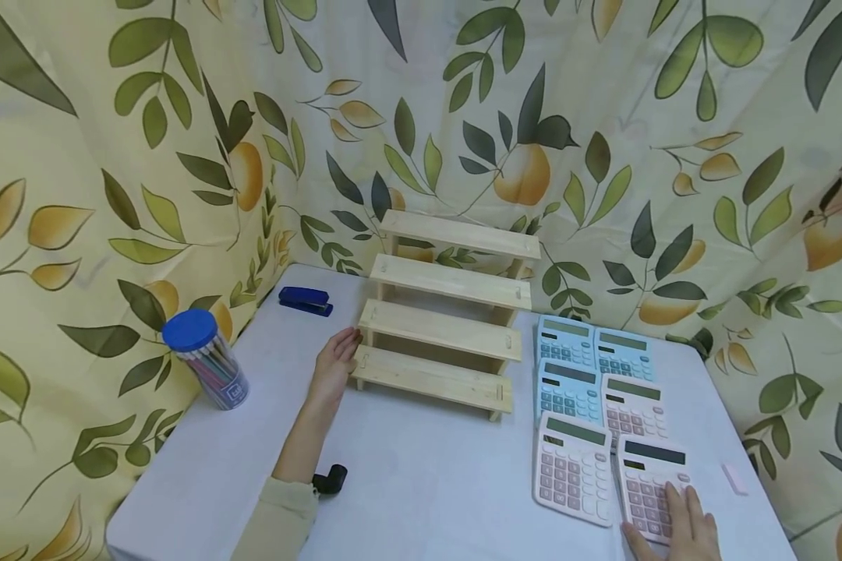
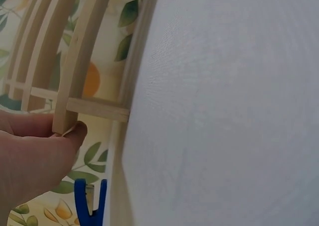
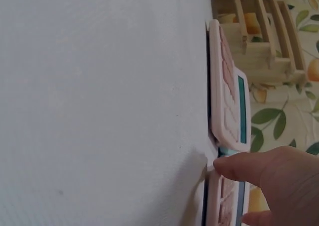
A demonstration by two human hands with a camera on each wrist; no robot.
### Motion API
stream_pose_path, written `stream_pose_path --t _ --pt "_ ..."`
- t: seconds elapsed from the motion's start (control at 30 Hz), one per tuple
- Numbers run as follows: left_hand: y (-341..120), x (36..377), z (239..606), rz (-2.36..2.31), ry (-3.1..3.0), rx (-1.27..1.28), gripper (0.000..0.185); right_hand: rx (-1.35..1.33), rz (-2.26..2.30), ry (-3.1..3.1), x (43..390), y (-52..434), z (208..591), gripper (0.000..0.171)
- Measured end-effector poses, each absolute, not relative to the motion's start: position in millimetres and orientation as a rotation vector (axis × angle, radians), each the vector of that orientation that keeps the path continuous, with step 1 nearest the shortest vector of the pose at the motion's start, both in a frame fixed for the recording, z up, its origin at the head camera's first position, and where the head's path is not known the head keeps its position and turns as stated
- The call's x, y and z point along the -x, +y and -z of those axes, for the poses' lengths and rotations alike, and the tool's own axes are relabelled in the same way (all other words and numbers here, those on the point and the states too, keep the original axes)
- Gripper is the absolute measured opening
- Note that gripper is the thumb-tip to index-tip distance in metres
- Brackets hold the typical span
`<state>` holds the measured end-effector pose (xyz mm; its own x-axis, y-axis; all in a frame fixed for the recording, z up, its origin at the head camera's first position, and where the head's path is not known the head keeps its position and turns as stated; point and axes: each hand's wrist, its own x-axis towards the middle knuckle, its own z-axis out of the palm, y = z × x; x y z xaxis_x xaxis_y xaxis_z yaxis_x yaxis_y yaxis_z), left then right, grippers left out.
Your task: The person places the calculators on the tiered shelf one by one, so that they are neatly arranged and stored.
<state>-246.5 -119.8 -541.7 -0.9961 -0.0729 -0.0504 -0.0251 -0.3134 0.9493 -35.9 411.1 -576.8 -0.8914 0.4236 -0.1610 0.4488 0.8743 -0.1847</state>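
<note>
My left hand (image 1: pixel 337 360) lies with straight fingers against the left end of a pale wooden four-step shelf (image 1: pixel 443 312). In the left wrist view the thumb of the left hand (image 2: pixel 37 159) touches the end of one board of the shelf (image 2: pixel 75 66). My right hand (image 1: pixel 682 518) rests flat on the nearest pink calculator (image 1: pixel 644 477) at the table's front right. In the right wrist view the thumb of the right hand (image 3: pixel 271 178) sits at that calculator's (image 3: pixel 223 206) edge, beside another pink calculator (image 3: pixel 228 86).
Three blue calculators (image 1: pixel 568 343) and two more pink ones (image 1: pixel 574 466) lie right of the shelf. A blue stapler (image 1: pixel 305 300) and a blue-lidded pen jar (image 1: pixel 206 360) stand at the left. A small black object (image 1: pixel 330 478) and a white eraser (image 1: pixel 734 479) lie on the white table (image 1: pixel 428 483).
</note>
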Motion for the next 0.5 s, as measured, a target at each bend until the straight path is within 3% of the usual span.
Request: stream_pose_path --t 0.5 --pt "-117 247 542 2.494 -1.788 -0.092 0.072 -0.631 0.385 2.893 62 420 555 0.149"
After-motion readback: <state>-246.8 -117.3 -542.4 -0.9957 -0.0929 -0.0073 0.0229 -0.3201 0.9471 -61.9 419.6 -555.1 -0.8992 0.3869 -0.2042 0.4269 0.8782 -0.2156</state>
